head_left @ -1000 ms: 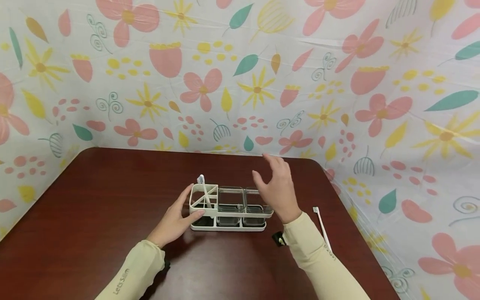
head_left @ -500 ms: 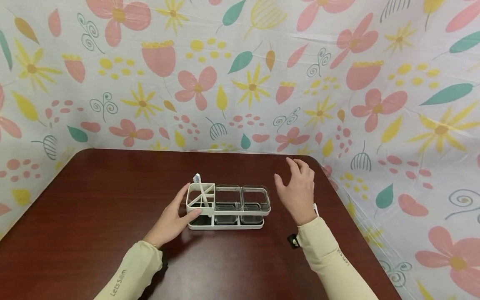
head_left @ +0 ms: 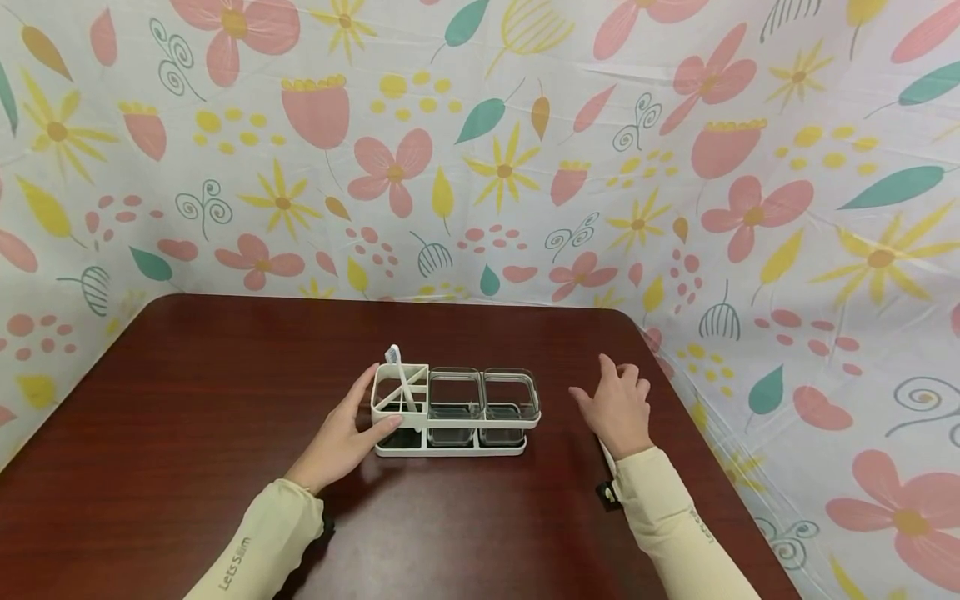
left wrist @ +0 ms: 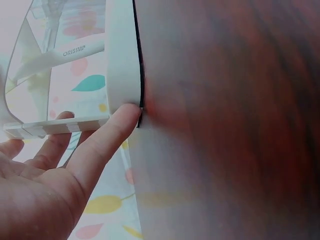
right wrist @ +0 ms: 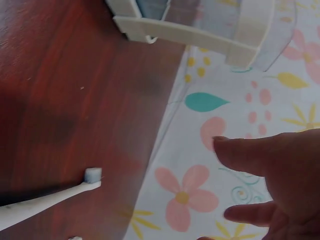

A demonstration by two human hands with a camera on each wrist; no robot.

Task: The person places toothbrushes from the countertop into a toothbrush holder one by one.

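Note:
A white toothbrush holder (head_left: 465,424) with two tiers stands mid-table. Its left section has crossed dividers, where one toothbrush (head_left: 405,382) leans upright. Two clear square cups, a left cup (head_left: 455,372) and a right cup (head_left: 510,374), fill the other sections. My left hand (head_left: 337,450) grips the holder's left end, thumb at the front and fingers behind. My right hand (head_left: 618,414) hovers right of the holder with spread, slightly bent fingers, holding nothing. Under that wrist lies a second toothbrush (right wrist: 45,202), mostly hidden in the head view; the right wrist view shows its bristles.
The dark red-brown wooden table (head_left: 225,400) has rounded far corners. A flower-patterned sheet (head_left: 480,167) hangs behind it and down the right side. A small dark wrist camera (head_left: 608,497) sits at the right cuff.
My right hand has moved away from the right cup, to the right and then back toward me, over the loose toothbrush. My left hand stays on the holder.

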